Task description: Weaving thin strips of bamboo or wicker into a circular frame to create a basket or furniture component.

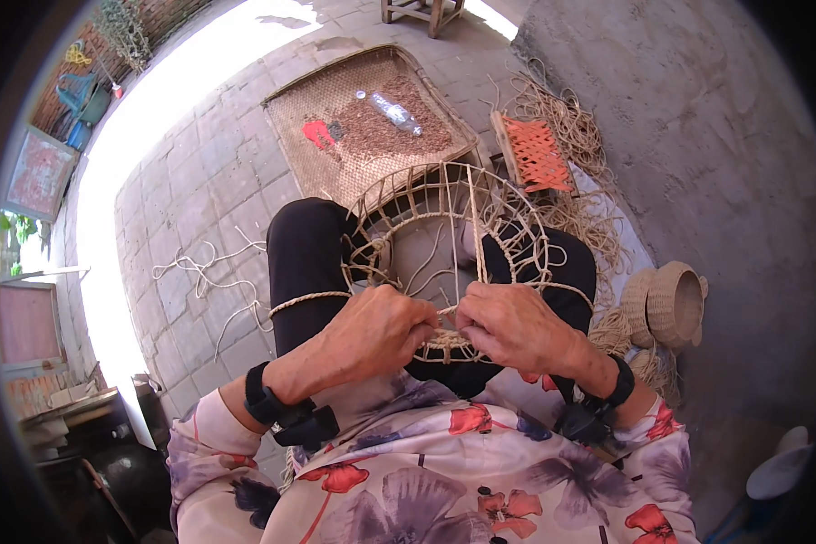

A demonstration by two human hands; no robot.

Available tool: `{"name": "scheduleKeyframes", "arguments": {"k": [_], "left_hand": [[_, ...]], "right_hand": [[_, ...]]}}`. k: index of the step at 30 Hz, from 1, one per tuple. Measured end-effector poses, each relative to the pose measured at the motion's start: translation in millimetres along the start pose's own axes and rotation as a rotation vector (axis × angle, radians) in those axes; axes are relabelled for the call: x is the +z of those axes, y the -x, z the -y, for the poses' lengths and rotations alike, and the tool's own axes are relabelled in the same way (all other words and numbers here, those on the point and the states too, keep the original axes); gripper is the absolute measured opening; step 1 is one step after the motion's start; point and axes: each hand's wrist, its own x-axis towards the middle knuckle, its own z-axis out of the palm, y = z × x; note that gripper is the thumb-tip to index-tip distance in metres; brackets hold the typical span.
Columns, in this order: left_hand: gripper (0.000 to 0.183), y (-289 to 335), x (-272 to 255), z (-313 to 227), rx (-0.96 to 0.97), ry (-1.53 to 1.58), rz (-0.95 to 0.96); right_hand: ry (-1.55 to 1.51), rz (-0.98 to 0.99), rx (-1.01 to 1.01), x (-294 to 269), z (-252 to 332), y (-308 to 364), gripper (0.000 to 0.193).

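Note:
A round open frame (406, 218) of thin rods and straw-coloured cord rests across my lap between my knees. My left hand (381, 324) is closed at its near edge, thumb and fingers pinched on cord. Close beside it, my right hand (515, 325) is also closed in a pinch on cord. Below my fingers, a wrapped band of cord (449, 341) shows on the near rim. A twisted cord (477, 227) runs taut from the far rim toward my right hand. The fingertips partly hide the strand between them.
A woven tray (304, 113) with brown bits, a plastic bottle (395, 113) and a red item lies ahead. On the right are an orange-strapped stool (537, 154), loose cord (576, 131) and a woven basket (675, 304). Loose strands (199, 272) trail over the paving at left.

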Motion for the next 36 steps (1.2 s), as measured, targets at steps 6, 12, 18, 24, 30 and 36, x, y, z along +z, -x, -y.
{"name": "scheduleKeyframes", "arguments": {"k": [6,12,18,24,30,36], "left_hand": [[0.011,-3.9,5.5,1.4,0.008,-0.149,-0.058],[0.009,1.3,8.6,-2.4,0.023,-0.181,-0.122],[0.009,4.6,10.0,-1.2,0.037,-0.142,-0.127],[0.010,7.0,7.5,1.2,0.038,-0.086,-0.090],[0.012,5.6,7.7,8.3,0.043,-0.015,-0.060],[0.012,6.1,7.2,7.3,0.021,-0.049,-0.045]], "right_hand": [[-0.087,0.214,0.110,-8.4,-13.6,-15.9,0.011],[-0.182,0.323,0.294,-15.4,-16.9,-23.5,0.018],[-0.251,0.383,0.321,-13.4,-17.4,-20.9,0.021],[-0.247,0.274,0.304,-12.2,-13.3,-13.8,0.015],[-0.199,0.092,-0.032,-5.5,-5.8,-9.3,0.014],[-0.023,0.087,-0.017,-1.4,7.1,-3.0,0.013]]}}
